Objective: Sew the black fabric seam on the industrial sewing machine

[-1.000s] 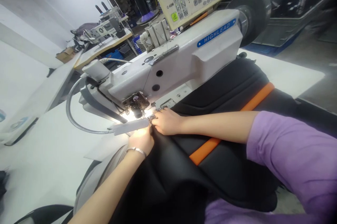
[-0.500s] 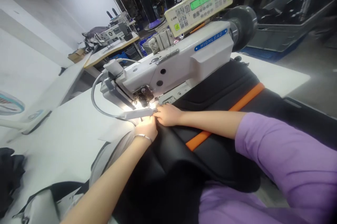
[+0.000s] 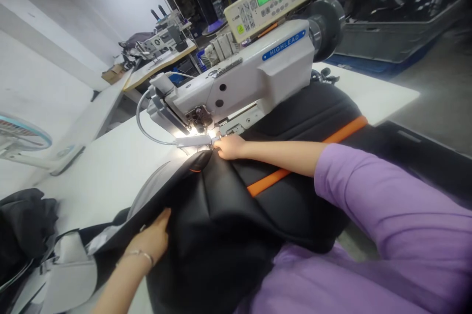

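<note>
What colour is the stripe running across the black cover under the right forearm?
Orange: the narrow stripe crosses the black leather-like cover, seen best in the head view.

Fan (image 3: 18,132) far left; second machine (image 3: 162,39) on rear table; thread cones (image 3: 206,2); grey crates (image 3: 391,34) right.

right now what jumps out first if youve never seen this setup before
The white sewing machine fills the upper centre, its small lamp glaring at the needle. There the right hand presses the black cover with the orange stripe, which spreads across the white table toward the lap. The left hand grips that cover's near edge, lower left.
</note>
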Available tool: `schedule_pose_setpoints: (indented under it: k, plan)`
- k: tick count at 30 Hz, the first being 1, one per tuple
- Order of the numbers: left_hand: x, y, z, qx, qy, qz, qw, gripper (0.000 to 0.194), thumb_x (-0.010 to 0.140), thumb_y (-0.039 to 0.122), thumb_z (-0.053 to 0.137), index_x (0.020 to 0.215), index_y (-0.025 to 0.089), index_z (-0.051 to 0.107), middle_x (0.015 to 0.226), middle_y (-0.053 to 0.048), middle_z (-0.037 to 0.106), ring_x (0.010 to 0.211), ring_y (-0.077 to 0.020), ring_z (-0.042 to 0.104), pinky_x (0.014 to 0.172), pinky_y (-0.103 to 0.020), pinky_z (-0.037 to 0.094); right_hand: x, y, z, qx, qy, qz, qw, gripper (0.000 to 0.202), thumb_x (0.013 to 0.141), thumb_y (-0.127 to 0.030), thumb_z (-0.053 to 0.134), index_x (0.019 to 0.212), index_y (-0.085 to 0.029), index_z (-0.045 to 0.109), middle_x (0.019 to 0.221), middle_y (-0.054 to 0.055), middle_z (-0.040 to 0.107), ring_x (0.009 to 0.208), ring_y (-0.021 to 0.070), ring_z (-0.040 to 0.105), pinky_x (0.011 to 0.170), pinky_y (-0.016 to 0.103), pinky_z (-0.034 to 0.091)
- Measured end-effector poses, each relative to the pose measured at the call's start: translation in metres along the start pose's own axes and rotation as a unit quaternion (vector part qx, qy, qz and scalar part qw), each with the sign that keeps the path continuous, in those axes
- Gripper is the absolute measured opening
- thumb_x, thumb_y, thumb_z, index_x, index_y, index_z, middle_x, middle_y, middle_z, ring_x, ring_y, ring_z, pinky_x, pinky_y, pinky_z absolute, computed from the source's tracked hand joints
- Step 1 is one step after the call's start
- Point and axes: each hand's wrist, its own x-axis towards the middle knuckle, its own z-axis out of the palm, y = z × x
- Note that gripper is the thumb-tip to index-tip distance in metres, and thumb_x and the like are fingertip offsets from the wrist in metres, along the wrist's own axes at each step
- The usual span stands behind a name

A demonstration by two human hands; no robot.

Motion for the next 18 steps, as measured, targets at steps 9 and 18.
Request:
schedule_pose_setpoints:
  k: [9,18]
  plan:
    - [0.061,-0.021,-0.068,0.028,0.036,-0.075,0.996,0.050,0.083,0.013,0.035,0.129,0.022,0.053,0.130,-0.012,0.055,0.112,-0.0324,0.056,0.093,-0.052,0.047,0.001,-0.019,-0.015,0.068,-0.073,0.078,0.992,0.039,0.075,-0.027,0.057,0.113,-0.018,0.061,0.113,0.011,0.062,0.101,0.0279,0.059,0.078,0.034,0.049]
    - [0.071,0.088,-0.136,0.085,0.304,0.139,0.939,0.060,0.076,0.022,0.056,0.133,0.013,0.040,0.132,-0.014,0.049,0.121,-0.0308,0.042,0.100,-0.042,0.036,0.022,-0.010,-0.009,0.109,-0.075,0.100,0.986,0.030,0.076,-0.024,0.055,0.102,-0.012,0.063,0.095,0.012,0.066,0.081,0.0233,0.063,0.063,0.028,0.047]
